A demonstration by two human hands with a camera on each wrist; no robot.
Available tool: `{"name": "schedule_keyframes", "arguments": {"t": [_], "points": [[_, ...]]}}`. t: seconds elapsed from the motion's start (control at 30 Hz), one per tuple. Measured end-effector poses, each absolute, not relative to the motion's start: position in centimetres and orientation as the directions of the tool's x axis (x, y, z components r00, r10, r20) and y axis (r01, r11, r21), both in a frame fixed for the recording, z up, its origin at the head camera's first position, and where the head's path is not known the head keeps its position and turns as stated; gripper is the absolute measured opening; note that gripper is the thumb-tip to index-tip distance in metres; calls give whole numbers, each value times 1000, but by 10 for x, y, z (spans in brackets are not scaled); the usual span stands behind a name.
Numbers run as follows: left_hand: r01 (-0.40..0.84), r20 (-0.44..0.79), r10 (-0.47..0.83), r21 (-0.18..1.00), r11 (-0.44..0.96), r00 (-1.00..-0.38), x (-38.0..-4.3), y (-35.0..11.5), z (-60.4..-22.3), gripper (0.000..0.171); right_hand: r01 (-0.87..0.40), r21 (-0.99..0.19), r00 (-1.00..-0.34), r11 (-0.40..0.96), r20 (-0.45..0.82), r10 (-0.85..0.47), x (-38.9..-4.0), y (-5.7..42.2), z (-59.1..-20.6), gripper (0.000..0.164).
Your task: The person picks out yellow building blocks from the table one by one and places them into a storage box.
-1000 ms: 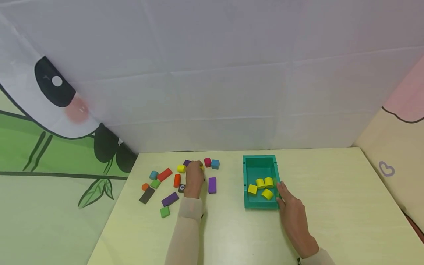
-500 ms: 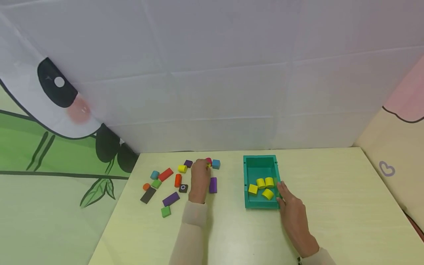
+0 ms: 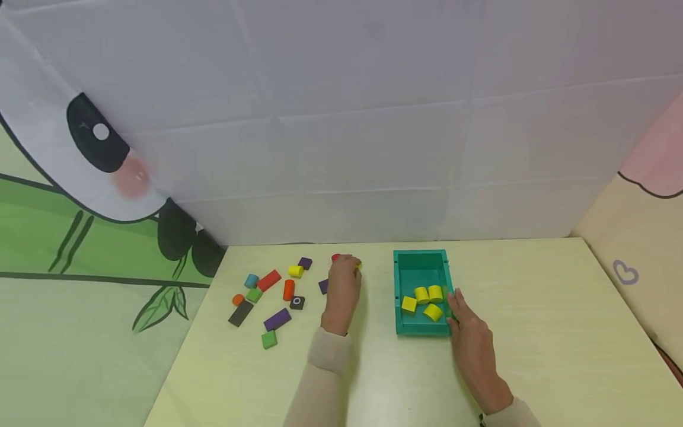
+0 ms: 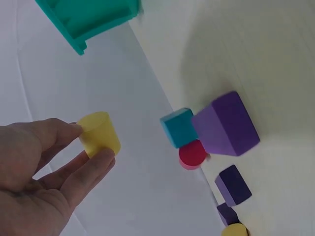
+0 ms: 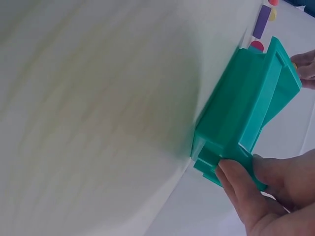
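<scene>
My left hand pinches a yellow cylinder block between thumb and fingers, held up off the table in the left wrist view. Below it lie a purple block, a blue cube and a red cylinder; in the head view the hand hides most of these. My right hand grips the near right part of a teal bin, thumb and fingers on its wall in the right wrist view. Several yellow blocks lie in the bin's near half.
Left of my left hand are scattered blocks, among them a red bar, a dark bar, a purple bar, a green block and another yellow cylinder. A pale cloth wall stands behind the table.
My left hand has moved right across the blocks with the yellow cylinder in its fingers, toward the bin. My right hand stays on the bin.
</scene>
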State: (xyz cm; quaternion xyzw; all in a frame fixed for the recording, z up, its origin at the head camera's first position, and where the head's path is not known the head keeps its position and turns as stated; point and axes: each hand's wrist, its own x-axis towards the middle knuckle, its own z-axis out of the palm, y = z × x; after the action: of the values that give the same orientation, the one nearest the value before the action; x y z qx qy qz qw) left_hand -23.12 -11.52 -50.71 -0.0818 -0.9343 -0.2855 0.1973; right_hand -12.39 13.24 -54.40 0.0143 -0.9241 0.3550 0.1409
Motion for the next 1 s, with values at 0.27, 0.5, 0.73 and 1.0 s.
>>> {"name": "schedule_keyframes", "arguments": {"t": [0.27, 0.5, 0.73, 1.0], "points": [[245, 363, 54, 507, 827, -930, -225, -97, -499, 15, -126, -649, -961, 750, 267, 69, -124, 133, -545, 60], [271, 374, 80, 492, 827, -924, -222, -83, -493, 15, -121, -646, -962, 754, 263, 70, -125, 133, -545, 59], [251, 321, 98, 482, 839, -942, -215, -66, -483, 15, -130, -643, -959, 755, 275, 69, -125, 132, -544, 59], [312, 349, 158, 448, 838, -924, -210, -52, -480, 14, -127, -645, -960, 753, 270, 69, -125, 133, -543, 59]]}}
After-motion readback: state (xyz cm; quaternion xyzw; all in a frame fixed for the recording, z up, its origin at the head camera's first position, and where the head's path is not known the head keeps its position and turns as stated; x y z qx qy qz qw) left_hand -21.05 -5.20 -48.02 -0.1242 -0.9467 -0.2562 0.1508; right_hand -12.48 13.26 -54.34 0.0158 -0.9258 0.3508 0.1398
